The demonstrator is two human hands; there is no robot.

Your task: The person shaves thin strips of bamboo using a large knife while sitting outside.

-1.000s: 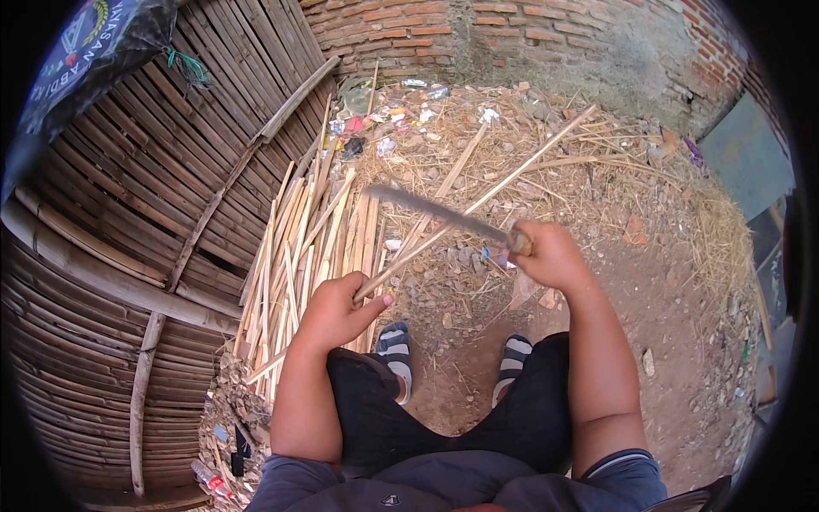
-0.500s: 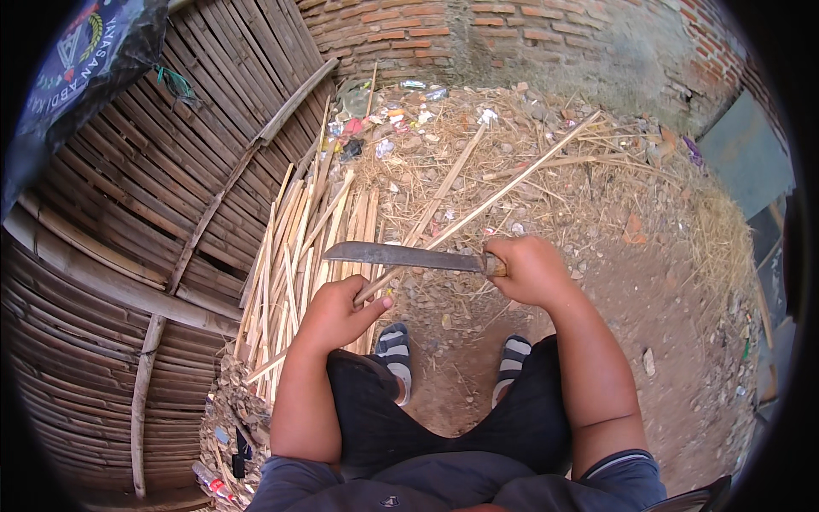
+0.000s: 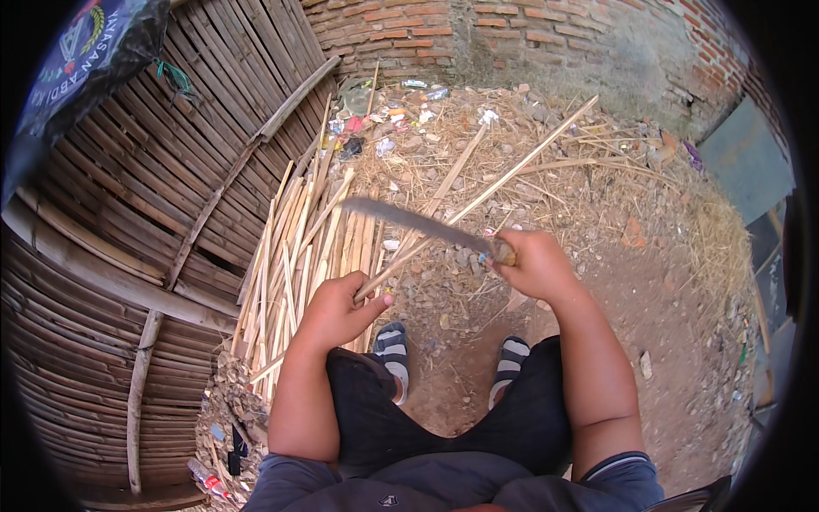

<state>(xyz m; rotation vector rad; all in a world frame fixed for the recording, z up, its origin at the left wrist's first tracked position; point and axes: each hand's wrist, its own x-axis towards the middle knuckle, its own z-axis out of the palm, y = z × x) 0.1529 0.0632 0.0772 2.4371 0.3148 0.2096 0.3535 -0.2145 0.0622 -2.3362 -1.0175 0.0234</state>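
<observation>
My left hand is closed round a long, pale bamboo strip. The strip slants from beside my left forearm up to the far right, over the littered ground. In my right hand is the handle of a machete, its dark blade pointing left and tilted, tip farther away than the handle. The blade lies across the strip in view, beyond my left hand; whether they touch I cannot tell. My fingers hide most of the handle.
Many split bamboo strips lie piled at the left, along a slatted bamboo wall. A brick wall closes the far side. Straw, rubble and litter cover the ground ahead. A grey panel leans at the right.
The machete has turned from nearly level to slanted, its tip swinging away from me and slightly right. The far end of the strip has shifted a little farther away. My left hand stays put.
</observation>
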